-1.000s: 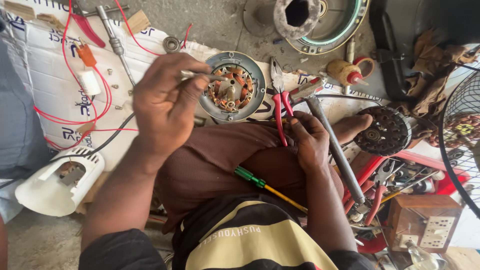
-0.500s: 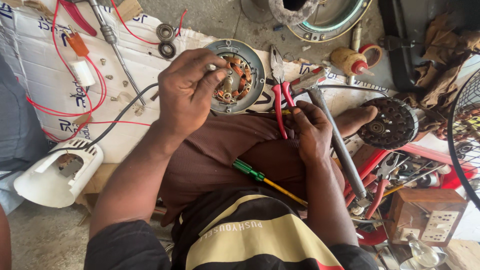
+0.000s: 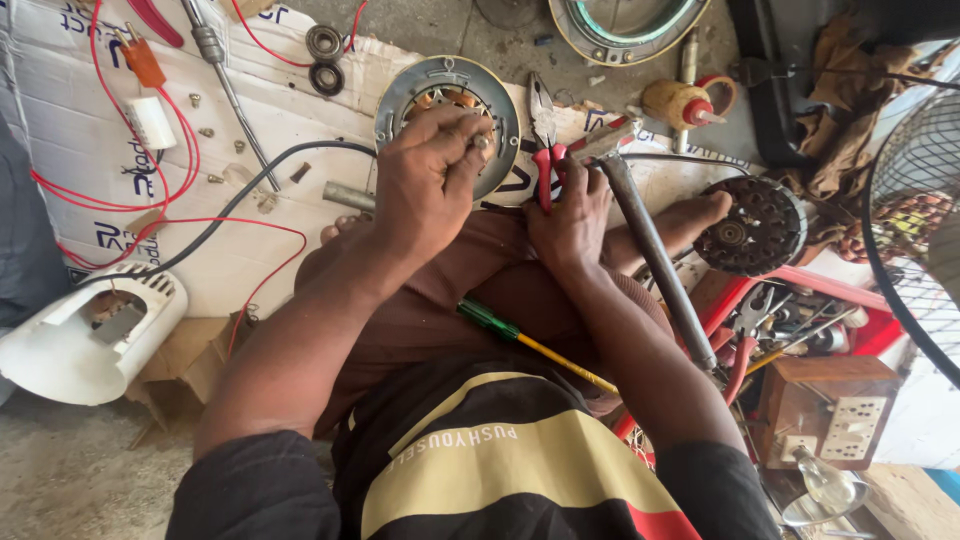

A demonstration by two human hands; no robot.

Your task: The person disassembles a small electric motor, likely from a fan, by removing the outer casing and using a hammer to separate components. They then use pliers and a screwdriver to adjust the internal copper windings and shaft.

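Observation:
A round metal motor stator (image 3: 415, 85) with copper windings lies on white cardboard (image 3: 70, 130) in front of my lap. My left hand (image 3: 425, 185) rests over its middle, fingertips pinched on a small metal part (image 3: 482, 141). Just to the right, my right hand (image 3: 570, 215) is closed around the red handles of a pair of pliers (image 3: 543, 125), whose jaws point away from me beside the stator. A long grey metal bar (image 3: 655, 260) lies slanted across my right wrist and leg.
A green and yellow screwdriver (image 3: 520, 335) lies on my lap. A white plastic housing (image 3: 75, 345) sits at the left, two bearings (image 3: 325, 45) and red wires (image 3: 185, 150) on the cardboard. A black vented motor cover (image 3: 755, 230), wooden socket box (image 3: 835, 410), tools and a fan guard (image 3: 915, 220) crowd the right.
My left hand has come down from above the stator's left edge onto its middle, still pinching something small. My right hand has stayed by the pliers.

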